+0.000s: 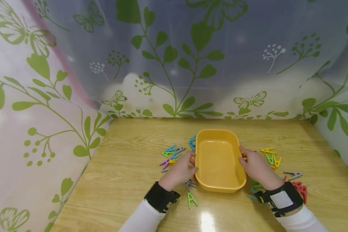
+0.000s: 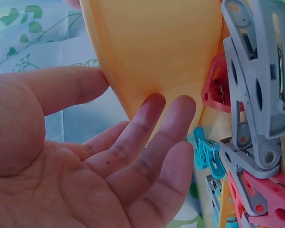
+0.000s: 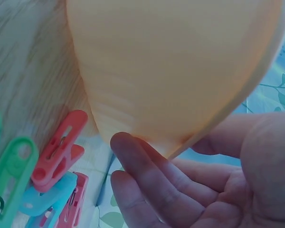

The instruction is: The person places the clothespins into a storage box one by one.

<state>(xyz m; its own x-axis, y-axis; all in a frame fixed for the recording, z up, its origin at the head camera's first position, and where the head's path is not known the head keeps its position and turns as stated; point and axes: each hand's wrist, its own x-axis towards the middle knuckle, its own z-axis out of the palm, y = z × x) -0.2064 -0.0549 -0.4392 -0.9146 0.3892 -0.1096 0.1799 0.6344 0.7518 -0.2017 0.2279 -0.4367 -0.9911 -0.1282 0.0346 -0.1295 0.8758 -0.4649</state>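
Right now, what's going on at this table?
A person holds a yellow bin by its sides, left hand on one and right hand on the other. Colourful clothespins lie on the wooden table to both sides of it.

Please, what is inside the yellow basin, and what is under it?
Inside the yellow basin, only its own bottom and walls are seen. Clothespins lie on both sides, outside it. The wooden table directly beneath is covered, so anything there cannot be seen.
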